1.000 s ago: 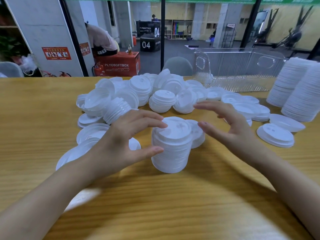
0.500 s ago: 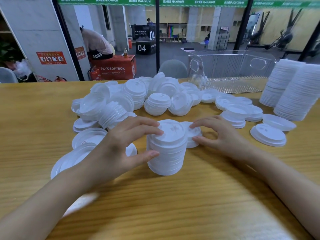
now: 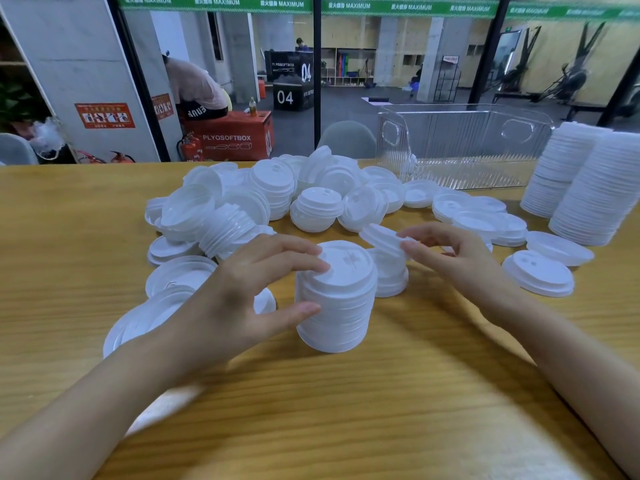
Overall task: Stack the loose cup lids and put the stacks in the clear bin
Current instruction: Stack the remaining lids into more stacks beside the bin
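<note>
Your left hand [image 3: 242, 299] is clamped on the stack [image 3: 337, 303] of white lids that stands upright on the tabletop [image 3: 381, 410] in front of you: the fingertips lie on the top lid's near-left rim and the thumb presses the stack's side lower down. Your right hand [image 3: 460, 258] pinches a single lid [image 3: 379, 237] by its right edge, holding it tilted, its left side higher. That lid hangs just above a short stack [image 3: 389, 278], which stands just behind and to the right of the one you are gripping; whether the lid touches it, you cannot tell. The two hands are apart, one on each side of the stacks. Beyond them a heap of loose lids [image 3: 277, 199] spreads across the middle of the tabletop, some nested, some lying on their sides. The clear bin [image 3: 464, 147] stands at the far right edge, behind the heap, and no stacks can be seen inside it. Two tall stacks [image 3: 588, 181] of lids lean side by side to the right of the bin. A few flat lids [image 3: 538, 273] lie near your right wrist.
</note>
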